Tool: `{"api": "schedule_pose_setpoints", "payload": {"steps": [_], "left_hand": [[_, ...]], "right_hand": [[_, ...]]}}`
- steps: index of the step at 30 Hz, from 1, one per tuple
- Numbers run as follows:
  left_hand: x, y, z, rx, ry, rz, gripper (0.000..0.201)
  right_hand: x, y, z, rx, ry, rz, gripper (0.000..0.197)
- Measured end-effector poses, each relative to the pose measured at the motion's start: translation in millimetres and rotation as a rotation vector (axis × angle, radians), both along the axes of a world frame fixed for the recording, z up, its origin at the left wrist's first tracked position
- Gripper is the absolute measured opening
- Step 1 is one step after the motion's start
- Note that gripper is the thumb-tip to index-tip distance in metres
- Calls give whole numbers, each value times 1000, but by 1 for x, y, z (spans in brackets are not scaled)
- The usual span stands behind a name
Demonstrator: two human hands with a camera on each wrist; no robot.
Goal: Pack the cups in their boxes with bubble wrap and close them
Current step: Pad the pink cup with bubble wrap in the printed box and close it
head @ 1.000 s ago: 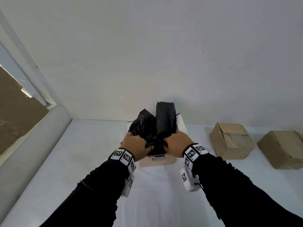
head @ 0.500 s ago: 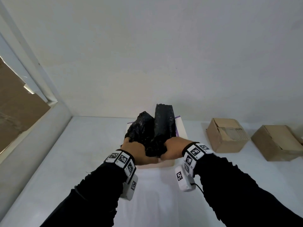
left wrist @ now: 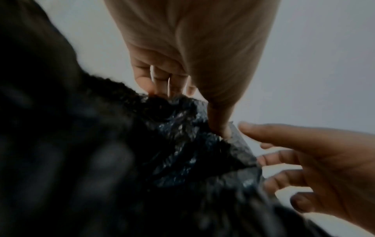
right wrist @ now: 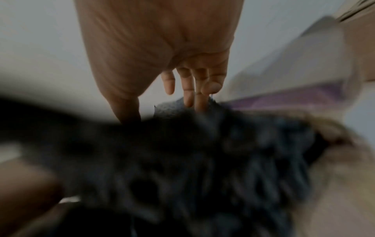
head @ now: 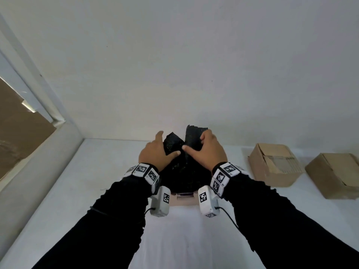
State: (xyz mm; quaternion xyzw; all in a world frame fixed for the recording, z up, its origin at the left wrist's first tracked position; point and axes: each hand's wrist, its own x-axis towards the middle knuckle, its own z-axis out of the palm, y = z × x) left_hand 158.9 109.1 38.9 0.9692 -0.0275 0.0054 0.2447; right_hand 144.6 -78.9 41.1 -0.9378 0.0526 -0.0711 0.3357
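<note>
Wristbands (head: 144, 170) with black-and-white square codes; left hand (head: 155, 153), right hand (head: 206, 152) each tight around a black bubble wrap (head: 184, 173) flap.

A plain white wall (head: 174, 65) rises beyond the left grip (head: 158, 152) and right grip (head: 206, 152). The white bench (head: 87, 181) runs under both, back to that wall. Well left of the left grip a white window frame (head: 35, 94) slants, a brown board (head: 19, 136) behind it. The light is soft and dim.
</note>
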Motion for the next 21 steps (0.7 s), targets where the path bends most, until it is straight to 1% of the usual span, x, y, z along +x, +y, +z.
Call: {"api": "schedule_pose_setpoints", "payload": {"steps": [2, 3, 4, 7, 9, 11, 12, 13, 14, 15, 16, 17, 18, 19, 21], "left_hand": [[1, -6, -9, 58, -5, 0, 44], [1, -7, -12, 58, -37, 11, 33], [0, -6, -15, 36, -75, 37, 29], [-4, 5, -23, -82, -193, 163, 25], [-6, 13, -24, -182, -209, 247, 22], [-12, 16, -22, -256, -212, 275, 31], [-15, 16, -21, -241, -259, 250, 39], [-15, 16, -21, -160, -349, 189, 45], [-14, 15, -22, -39, -448, 94, 48], [-13, 13, -22, 78, -523, -22, 44], [-11, 11, -23, 178, -562, -141, 37], [-7, 9, -26, 269, -564, -244, 29], [-5, 6, -29, 358, -538, -317, 26], [-4, 3, -32, 444, -472, -354, 31], [-6, -1, -38, 578, -290, -338, 42]], "right_hand": [[3, 5, -13, -15, -3, 69, 51], [4, 5, -17, -9, -6, 88, 46], [4, 3, -20, -3, -25, 91, 42], [3, -7, -26, 5, -123, 33, 38], [-1, -11, -28, 21, -186, 2, 39], [-4, -10, -32, 12, -242, 5, 38], [-5, -9, -34, -26, -273, 27, 38], [-7, -7, -36, -91, -298, 63, 39], [-7, -5, -38, -168, -310, 103, 40], [-7, -4, -40, -246, -312, 141, 42], [-5, -2, -40, -314, -304, 176, 41], [-3, -2, -41, -375, -272, 215, 37], [-2, -1, -40, -430, -214, 249, 30], [0, -1, -39, -482, -132, 277, 24], [5, -2, -40, -562, -36, 310, 19]]}}
